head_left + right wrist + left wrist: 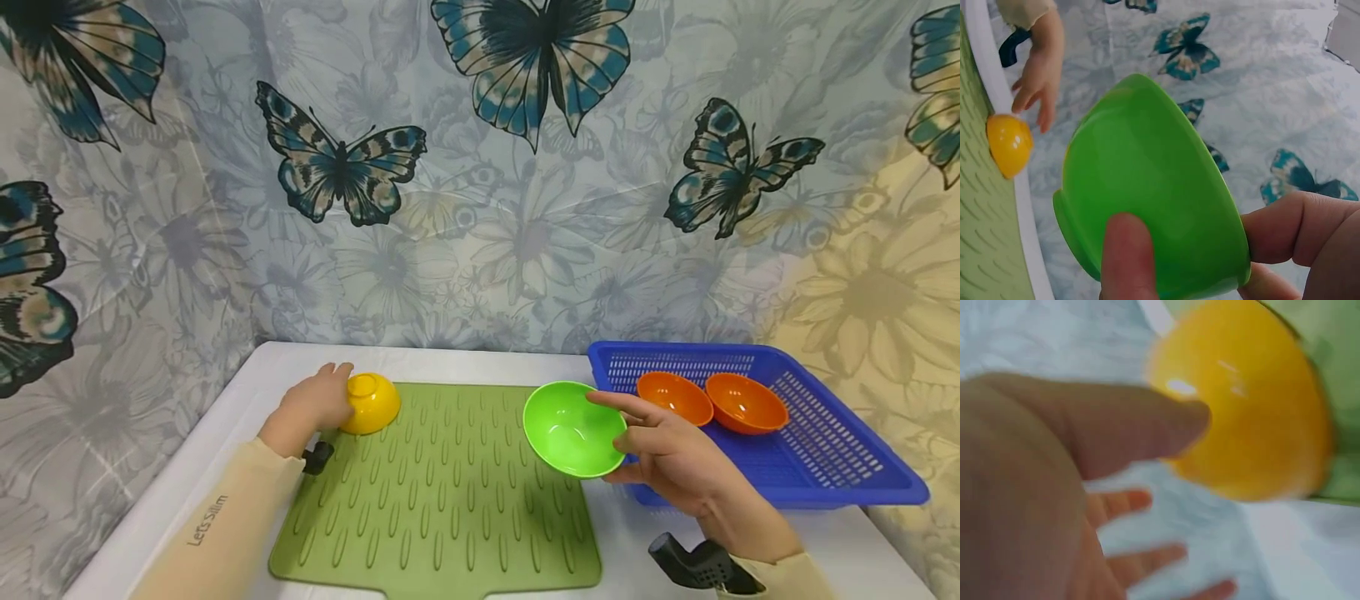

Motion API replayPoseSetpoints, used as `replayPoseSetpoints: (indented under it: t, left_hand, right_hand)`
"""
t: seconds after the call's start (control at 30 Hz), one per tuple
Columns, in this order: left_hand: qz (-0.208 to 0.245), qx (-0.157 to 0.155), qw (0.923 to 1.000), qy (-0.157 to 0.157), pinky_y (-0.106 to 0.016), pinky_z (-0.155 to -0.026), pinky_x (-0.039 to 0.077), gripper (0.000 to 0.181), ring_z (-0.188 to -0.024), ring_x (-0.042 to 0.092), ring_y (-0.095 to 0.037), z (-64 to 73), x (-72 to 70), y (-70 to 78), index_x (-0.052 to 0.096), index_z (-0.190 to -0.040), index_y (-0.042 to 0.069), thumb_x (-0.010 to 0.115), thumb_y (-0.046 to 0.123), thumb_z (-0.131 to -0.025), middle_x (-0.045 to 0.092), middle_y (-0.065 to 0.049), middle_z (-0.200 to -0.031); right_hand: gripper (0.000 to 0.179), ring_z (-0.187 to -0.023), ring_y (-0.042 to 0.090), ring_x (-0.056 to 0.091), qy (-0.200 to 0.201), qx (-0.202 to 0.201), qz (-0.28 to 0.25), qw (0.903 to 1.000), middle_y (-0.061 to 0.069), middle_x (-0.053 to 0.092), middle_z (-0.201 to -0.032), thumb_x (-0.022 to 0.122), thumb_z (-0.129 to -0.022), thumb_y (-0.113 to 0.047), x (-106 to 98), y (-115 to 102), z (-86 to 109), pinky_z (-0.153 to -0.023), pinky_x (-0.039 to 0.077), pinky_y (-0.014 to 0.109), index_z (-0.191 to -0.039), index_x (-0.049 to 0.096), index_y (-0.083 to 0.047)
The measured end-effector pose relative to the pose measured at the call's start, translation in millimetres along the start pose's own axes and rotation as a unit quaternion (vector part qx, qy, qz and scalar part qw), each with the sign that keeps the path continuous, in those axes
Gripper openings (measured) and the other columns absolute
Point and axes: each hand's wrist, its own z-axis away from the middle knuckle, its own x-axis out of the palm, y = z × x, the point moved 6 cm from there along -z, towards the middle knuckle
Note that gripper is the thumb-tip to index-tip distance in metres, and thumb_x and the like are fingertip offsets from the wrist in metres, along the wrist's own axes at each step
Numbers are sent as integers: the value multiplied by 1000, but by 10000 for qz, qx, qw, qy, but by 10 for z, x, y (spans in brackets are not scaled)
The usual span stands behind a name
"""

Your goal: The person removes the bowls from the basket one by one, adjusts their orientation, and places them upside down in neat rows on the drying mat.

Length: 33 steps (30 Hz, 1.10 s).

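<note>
The right hand (667, 454) holds up a shiny bright green round bowl (562, 429). Its fingers are clamped on the bowl's side, with the thumb on the outside and other fingers over the rim. The bowl is in the air, over the 2 o'clock edge of a flat green mat (442, 500) with long bumps. From the head view you can look right into it.

The left hand (318, 400) is at a shiny yellow round bowl (382, 407). Its fingers are spread apart, and in its wrist view the thumb is over the bowl's side. I can't tell if the thumb really touches it. The yellow bowl sits upside down near the mat's corner at about 10 or 11 o'clock.

The mat lies on a white surface (626, 546). Toward 3 o'clock from the mat is a blue plastic basket (825, 471) with lots of little holes. Inside it are two shiny orange bowls, side by side with their open sides up. One orange bowl (670, 398) is near the basket's 10 o'clock, and the other orange bowl (750, 406) is near 12 o'clock. Behind everything, at 12 o'clock, hangs a grey-blue cloth (517, 267) with big butterflies and flowers.
</note>
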Motion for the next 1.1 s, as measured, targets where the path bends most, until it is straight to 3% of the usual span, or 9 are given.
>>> replayPoseSetpoints:
  t: [0.13, 0.23, 0.3, 0.37, 0.53, 0.63, 0.73, 0.87, 1.1]
  left_hand:
    - [125, -216, 9984, 512, -68, -87, 43, 79, -126, 34, -62, 198, -151, 273, 24, -156, 1, 65, 26, -94, 8, -40, -154]
    - [1210, 153, 9896, 768, -66, -90, 43, 87, -126, 39, -59, 329, -175, 481, 18, -158, 9, 70, 35, -93, 6, -35, -156]
    - [2359, 461, 9683, 685, -64, -94, 43, 91, -130, 38, -55, 436, -156, 623, 13, -158, 15, 73, 34, -92, 5, -29, -158]
    - [3773, 772, 9221, 374, -61, -96, 44, 92, -136, 31, -50, 551, -111, 769, 10, -158, 19, 74, 29, -92, 0, -22, -160]
    - [6197, 1265, 7724, -586, -55, -95, 48, 83, -144, 15, -47, 826, 28, 1139, 18, -156, 19, 71, 9, -93, -10, -14, -162]
    - [6686, 1489, 7206, -1069, -55, -93, 49, 76, -143, 17, -48, 951, 103, 1325, 24, -155, 17, 67, 3, -93, -12, -14, -161]
    - [6947, 1640, 6842, -1496, -57, -93, 48, 74, -141, 23, -49, 1036, 170, 1451, 26, -155, 14, 65, 1, -94, -13, -14, -161]
    - [7145, 1709, 6554, -1755, -58, -90, 49, 73, -132, 40, -47, 1080, 225, 1519, 29, -155, 9, 68, 1, -93, -7, -17, -161]
    - [7281, 1735, 6376, -1822, -57, -88, 51, 69, -115, 58, -41, 1070, 288, 1534, 33, -153, 4, 67, -1, -93, 2, -20, -160]
  right_hand:
    - [59, -119, 33, 50, 129, -69, 54, 9999, 20, -4, -162, 49, -93, 3, 91, -20, -65, -86, 52, 53, -149, 49, -16]
    - [61, -118, 34, 49, 234, -95, 64, 9997, 20, -1, -162, 50, -92, 4, 164, -31, -105, -86, 52, 55, -150, 46, -12]
    - [61, -118, 35, 49, 293, -108, 46, 9995, 19, 0, -162, 51, -91, 4, 209, -31, -128, -86, 52, 56, -149, 47, -11]
    - [60, -121, 36, 46, 319, -118, 6, 9994, 18, -1, -163, 51, -90, 5, 255, -30, -146, -86, 52, 57, -148, 48, -11]
    - [59, -121, 37, 45, 310, -191, -128, 9993, 17, 1, -163, 52, -88, 6, 377, -20, -187, -86, 52, 57, -144, 54, -12]
    - [58, -118, 37, 49, 208, -246, -211, 9993, 18, 3, -162, 52, -88, 7, 458, -14, -210, -85, 53, 57, -143, 55, -11]
    - [59, -116, 37, 52, 117, -278, -229, 9993, 21, 5, -161, 53, -87, 7, 532, -6, -228, -84, 53, 57, -143, 54, -11]
    - [59, -113, 36, 54, 97, -270, -193, 9994, 22, 11, -160, 54, -87, 6, 602, 16, -245, -82, 55, 54, -144, 54, -11]
    - [58, -108, 36, 56, 27, -269, -273, 9993, 23, 18, -158, 54, -87, 6, 681, 49, -257, -81, 55, 53, -143, 55, -11]
